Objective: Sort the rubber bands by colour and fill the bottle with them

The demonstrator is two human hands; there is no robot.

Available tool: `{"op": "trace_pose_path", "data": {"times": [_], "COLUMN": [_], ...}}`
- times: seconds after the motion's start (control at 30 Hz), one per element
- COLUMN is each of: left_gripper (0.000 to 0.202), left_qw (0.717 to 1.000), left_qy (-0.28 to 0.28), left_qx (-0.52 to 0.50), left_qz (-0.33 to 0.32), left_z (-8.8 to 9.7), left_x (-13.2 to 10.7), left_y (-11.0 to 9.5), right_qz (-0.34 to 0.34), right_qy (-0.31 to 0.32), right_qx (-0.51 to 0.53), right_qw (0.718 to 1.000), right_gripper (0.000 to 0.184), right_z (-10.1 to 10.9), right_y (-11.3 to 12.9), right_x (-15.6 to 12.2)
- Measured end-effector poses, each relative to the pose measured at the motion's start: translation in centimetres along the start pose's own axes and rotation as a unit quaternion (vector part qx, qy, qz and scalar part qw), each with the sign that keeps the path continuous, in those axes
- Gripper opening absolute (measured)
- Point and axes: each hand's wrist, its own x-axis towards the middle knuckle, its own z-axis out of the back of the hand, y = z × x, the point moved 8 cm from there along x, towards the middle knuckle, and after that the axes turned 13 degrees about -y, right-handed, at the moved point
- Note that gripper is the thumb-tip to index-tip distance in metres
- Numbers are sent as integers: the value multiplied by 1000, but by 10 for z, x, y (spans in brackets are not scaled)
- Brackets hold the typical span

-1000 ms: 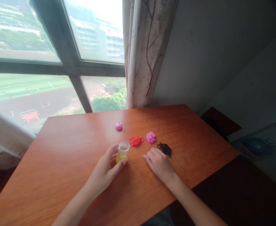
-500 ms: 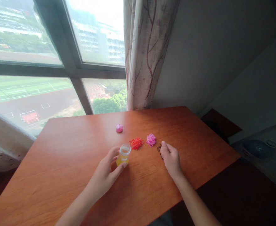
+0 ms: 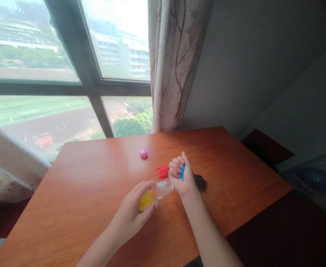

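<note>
My left hand (image 3: 132, 205) is wrapped round a clear glass jar (image 3: 164, 188) with yellow stuff, probably small rubber bands, inside. The jar is tilted on its side, its mouth turned right, close to the heel of my right hand. Turned palm up, my right hand (image 3: 183, 174) has its fingers curled over a bunch of blue rubber bands (image 3: 182, 172). Behind that hand lies a pile of red rubber bands (image 3: 162, 171), partly covered. A black pile (image 3: 200, 182) of bands sits just right of the wrist. The pink pile is hidden.
A small pink, rounded object (image 3: 144, 154) rests on the wooden table (image 3: 90, 178) farther back. Beyond the table are a window (image 3: 118, 89) and a patterned curtain (image 3: 174, 66). A blue water bottle (image 3: 312, 176) lies off to the right, below the table.
My left hand has tipped the upright jar over to the right. My right hand has moved left and turned palm up, showing blue bands and uncovering the black pile.
</note>
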Motion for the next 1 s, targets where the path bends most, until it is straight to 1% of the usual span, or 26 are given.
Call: {"op": "trace_pose_path", "data": {"times": [0.07, 0.17, 0.27, 0.47, 0.73, 1.0], "left_gripper": [32, 31, 30, 32, 31, 32], "left_qw": [1000, 999, 998, 997, 998, 997], "left_qy": [-6, -20, -26, -19, -7, -4], "left_qx": [8, 29, 53, 73, 67, 79], "left_qz": [-7, -1, 8, 7, 12, 13], "left_z": [2, 8, 13, 11, 9, 12], "left_x": [1, 4, 5, 5, 5, 4], "left_y": [-2, 1, 4, 2, 1, 3], "right_qz": [-12, -26, -32, -41, -43, -47], "right_qy": [-5, -16, -24, -32, -31, -16], "right_qx": [11, 8, 1, -1, 41, 52], "right_qw": [1000, 999, 999, 999, 998, 997], "right_gripper": [49, 49, 48, 48, 38, 31], "right_z": [-3, 0, 8, 15, 13, 10], "right_y": [-14, -32, -41, -41, -36, -36], "right_x": [8, 18, 21, 17, 12, 7]}}
